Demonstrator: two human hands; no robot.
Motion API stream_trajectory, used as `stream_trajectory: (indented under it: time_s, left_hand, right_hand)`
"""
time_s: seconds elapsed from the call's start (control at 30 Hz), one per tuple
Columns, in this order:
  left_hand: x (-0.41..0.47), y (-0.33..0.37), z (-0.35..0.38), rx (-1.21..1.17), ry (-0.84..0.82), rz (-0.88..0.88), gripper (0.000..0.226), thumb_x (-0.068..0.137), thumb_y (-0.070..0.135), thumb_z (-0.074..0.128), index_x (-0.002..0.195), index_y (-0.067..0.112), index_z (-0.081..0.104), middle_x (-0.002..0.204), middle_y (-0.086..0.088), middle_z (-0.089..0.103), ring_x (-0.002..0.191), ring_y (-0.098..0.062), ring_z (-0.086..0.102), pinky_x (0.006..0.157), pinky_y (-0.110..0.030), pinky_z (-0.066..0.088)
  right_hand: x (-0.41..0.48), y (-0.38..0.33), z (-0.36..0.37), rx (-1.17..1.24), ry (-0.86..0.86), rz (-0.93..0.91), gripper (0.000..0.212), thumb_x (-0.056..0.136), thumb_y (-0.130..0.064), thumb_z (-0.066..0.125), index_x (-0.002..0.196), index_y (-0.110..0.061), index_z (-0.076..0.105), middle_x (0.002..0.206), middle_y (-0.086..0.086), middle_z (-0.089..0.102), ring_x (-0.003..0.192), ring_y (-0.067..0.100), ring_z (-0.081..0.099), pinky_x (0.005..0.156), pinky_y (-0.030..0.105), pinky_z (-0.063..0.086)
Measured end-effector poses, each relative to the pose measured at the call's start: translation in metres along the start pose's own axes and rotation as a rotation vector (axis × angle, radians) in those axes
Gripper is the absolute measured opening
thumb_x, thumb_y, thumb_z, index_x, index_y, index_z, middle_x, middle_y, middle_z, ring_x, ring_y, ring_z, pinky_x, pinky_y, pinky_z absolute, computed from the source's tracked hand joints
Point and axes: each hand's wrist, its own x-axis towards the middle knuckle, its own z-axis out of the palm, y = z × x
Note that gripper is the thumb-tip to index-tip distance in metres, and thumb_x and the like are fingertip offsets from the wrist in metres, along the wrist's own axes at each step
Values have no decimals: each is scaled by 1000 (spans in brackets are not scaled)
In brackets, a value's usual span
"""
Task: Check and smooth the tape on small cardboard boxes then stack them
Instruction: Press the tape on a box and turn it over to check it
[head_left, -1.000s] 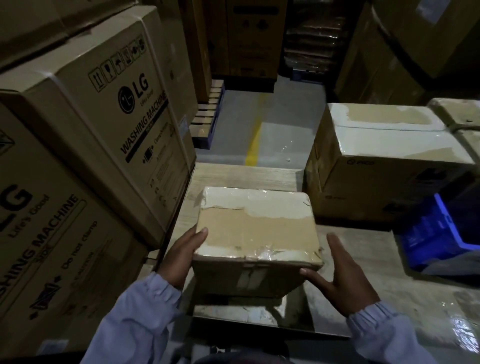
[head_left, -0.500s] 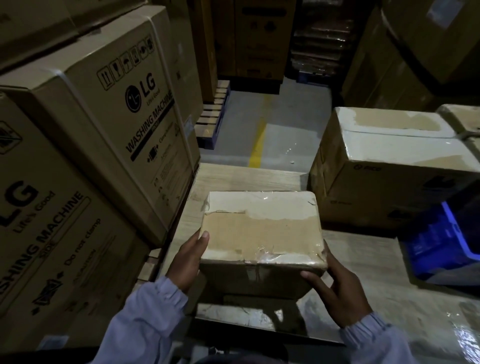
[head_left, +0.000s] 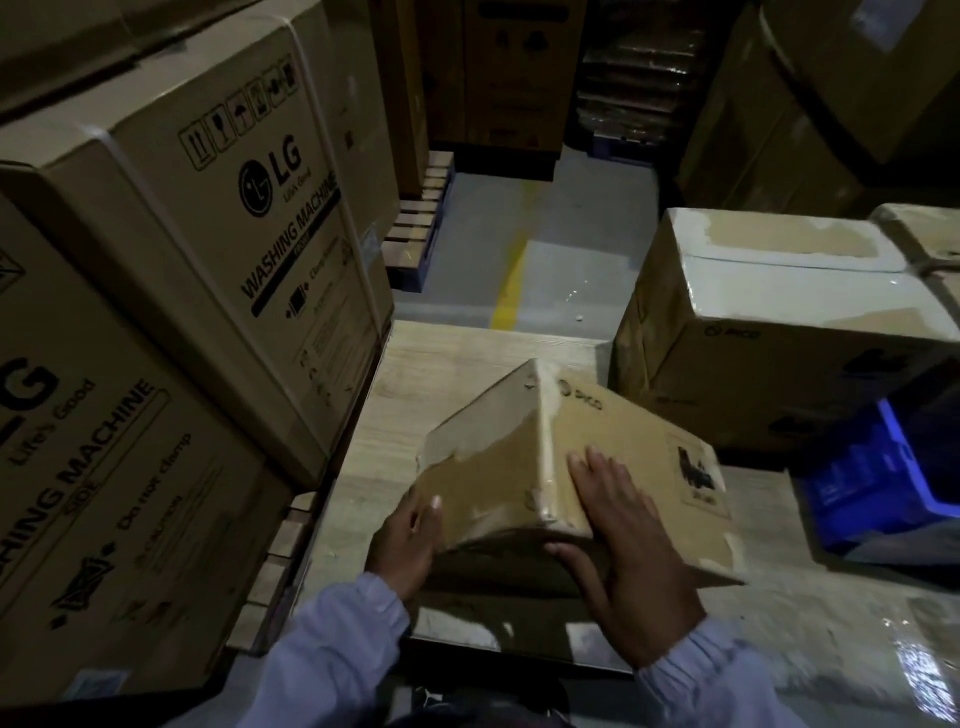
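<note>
**Box tipped up so the tape can be checked**

Head view: The small box (head_left: 498, 457) is tipped up on the wooden table (head_left: 467, 353), in front of the person. One long edge points up like a little roof. I cannot tell if its low side touches the table or hangs just over it.

A strip of shiny tape (head_left: 545, 447) runs along that top edge. I think the box is tipped this way so the tape faces the person's eyes and is easy to reach.

The left hand (head_left: 405, 540) grips the near left corner. Its thumb lies on the left face, and the other fingers are hidden behind or under the box. This hand seems to be there to stop the box from rolling over.

The right hand (head_left: 628, 545) lies flat on the right face, just beside the tape. Its fingers are straight and spread a little, and the thumb reaches along the low edge. A flat hand is good for rubbing tape down, so the step looks like checking and smoothing. The stacking is not done yet.

A bigger taped box (head_left: 779, 312) sits on the right, near the small one but not touching it. That may be where the small box goes. A blue crate (head_left: 883, 488) is in front of it. Tall washing machine boxes (head_left: 208, 234) stand close on the left, so there is little room on that side.
</note>
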Motion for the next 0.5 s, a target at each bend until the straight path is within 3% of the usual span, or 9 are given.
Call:
stream_trajectory:
  time_s: [0.1, 0.2, 0.27, 0.33, 0.4, 0.5]
  left_hand:
    - [1, 11, -7, -74, -66, 21, 62, 95, 54, 41, 145, 18, 43, 146, -2, 47, 135, -20, 42, 115, -34, 29]
    - [-6, 27, -18, -236, -82, 25, 72, 81, 77, 40, 128, 27, 60, 127, 0, 63, 120, -18, 57, 110, -40, 38]
    - [-13, 39, -27, -376, -82, 57, 53, 81, 67, 41, 111, 31, 66, 109, 7, 70, 109, -13, 62, 104, -35, 42]
    - [-16, 43, -34, -461, -80, 93, 53, 86, 60, 48, 125, 27, 60, 118, 5, 66, 115, -14, 59, 107, -36, 40]
    - [-14, 40, -39, -405, -95, 107, 60, 89, 52, 57, 141, 24, 46, 127, 0, 61, 119, -18, 57, 107, -40, 41]
    - [-4, 25, -41, -227, -9, 154, 40, 99, 28, 51, 139, 24, 46, 122, 1, 62, 113, -18, 58, 98, -29, 42]
  right_hand:
    - [-1, 11, 18, -90, -98, 38, 84, 90, -54, 51, 144, -56, -14, 158, -16, 0, 146, 17, 1, 116, 51, 18]
    - [-3, 24, 29, -187, -117, 65, 104, 79, -40, 74, 149, -49, -3, 156, -8, 15, 142, 23, 16, 109, 58, 27]
    - [-4, 31, 32, -243, -118, 52, 109, 68, -35, 84, 151, -37, 15, 153, -2, 27, 138, 28, 31, 104, 56, 32]
    - [-5, 39, 34, -269, -126, 39, 109, 62, -34, 88, 150, -28, 23, 151, 1, 31, 135, 32, 39, 104, 51, 31]
    - [-7, 50, 33, -274, -139, 53, 110, 62, -36, 88, 150, -26, 23, 151, 0, 27, 136, 32, 38, 106, 48, 28]
    - [-13, 66, 32, -256, -153, 111, 105, 69, -41, 82, 152, -27, 18, 156, 0, 16, 143, 29, 25, 110, 47, 25]
